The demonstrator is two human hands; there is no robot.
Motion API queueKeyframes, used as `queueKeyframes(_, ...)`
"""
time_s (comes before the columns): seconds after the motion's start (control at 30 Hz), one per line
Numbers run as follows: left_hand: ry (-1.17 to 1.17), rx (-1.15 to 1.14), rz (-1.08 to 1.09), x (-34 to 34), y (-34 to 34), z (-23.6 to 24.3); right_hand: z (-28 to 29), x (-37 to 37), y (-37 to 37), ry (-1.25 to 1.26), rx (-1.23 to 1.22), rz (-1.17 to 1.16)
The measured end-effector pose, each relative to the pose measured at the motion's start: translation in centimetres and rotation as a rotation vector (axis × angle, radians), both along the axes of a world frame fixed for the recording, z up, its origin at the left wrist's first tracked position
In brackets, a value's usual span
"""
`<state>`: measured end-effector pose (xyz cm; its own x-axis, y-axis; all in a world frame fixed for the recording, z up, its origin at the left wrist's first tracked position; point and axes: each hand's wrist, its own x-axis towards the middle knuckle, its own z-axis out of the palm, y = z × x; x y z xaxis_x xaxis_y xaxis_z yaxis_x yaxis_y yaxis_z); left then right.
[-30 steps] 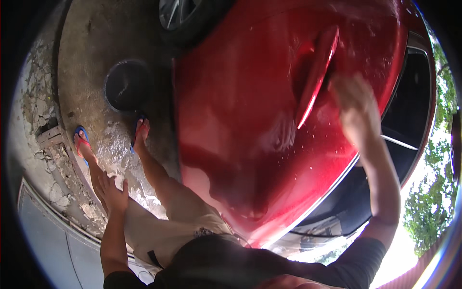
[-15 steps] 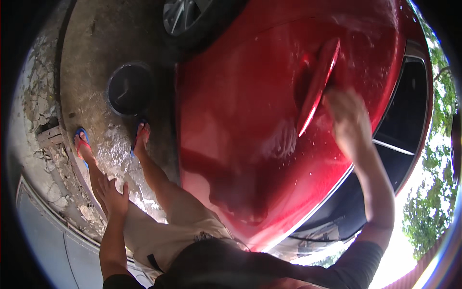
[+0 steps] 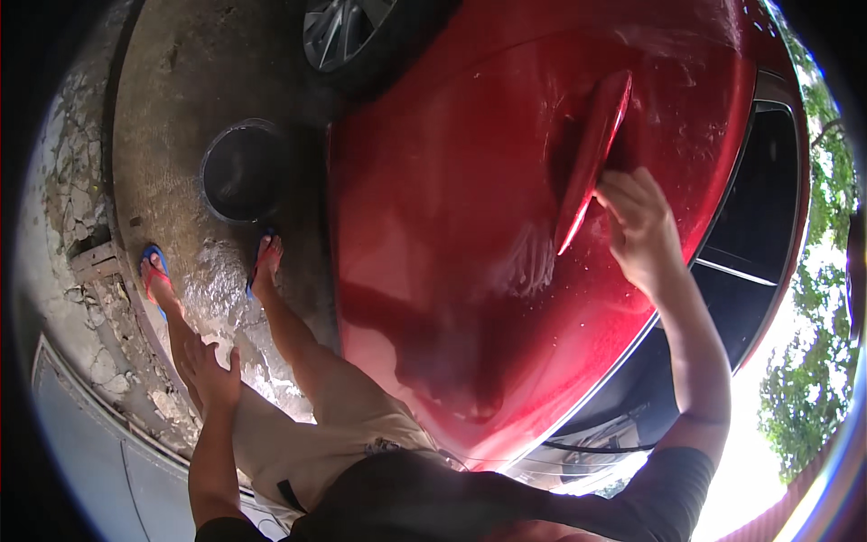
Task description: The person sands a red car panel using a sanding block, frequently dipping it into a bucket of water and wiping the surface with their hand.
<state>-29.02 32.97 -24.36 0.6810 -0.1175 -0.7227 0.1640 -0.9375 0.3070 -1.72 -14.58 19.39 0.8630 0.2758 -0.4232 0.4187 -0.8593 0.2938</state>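
A long red door handle (image 3: 591, 172) stands out from the side of a red car (image 3: 424, 244). My right hand (image 3: 639, 226) is at the window side of the handle, its fingers bent and their tips against the handle's edge. The fingertips are partly hidden there, and I cannot see a cloth or sponge in them. Wet streaks and soapy smears show on the paint around the handle. My left hand (image 3: 215, 372) hangs over my leg, its fingers spread, holding nothing.
A dark round tub (image 3: 242, 172) stands on the wet concrete floor (image 3: 167, 117), just ahead of my feet in sandals (image 3: 155, 271). The car's wheel (image 3: 348, 36) is at the top. Broken paving (image 3: 99, 307) and a grey panel (image 3: 81, 434) lie to the left.
My right hand, blurred before, now shows sharply and has shifted slightly left, against the handle. My left hand has hardly moved.
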Motion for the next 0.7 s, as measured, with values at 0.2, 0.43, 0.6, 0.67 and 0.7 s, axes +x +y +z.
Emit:
queueKeyframes(0.2, -0.005, -0.024, 0.042, 0.7, -0.6, 0.5, 0.7, -0.3, -0.2, 0.008, -0.074, 0.054)
queueKeyframes(0.43, -0.022, -0.033, 0.022, -0.2, -0.8, 1.0, 1.6, -0.2, 0.2, -0.121, -0.076, 0.094)
queueKeyframes(0.6, -0.002, -0.010, 0.026, -0.4, -1.1, 0.3, 2.1, 1.3, 0.8, 0.002, -0.190, 0.093)
queueKeyframes(0.67, -0.002, -0.022, -0.001, 0.8, -1.2, 0.9, 1.8, 1.9, 0.0, -0.122, -0.203, 0.143)
queueKeyframes(0.7, 0.013, -0.039, 0.007, 0.1, -0.8, 1.5, 2.2, -1.0, -0.2, -0.070, -0.151, 0.131)
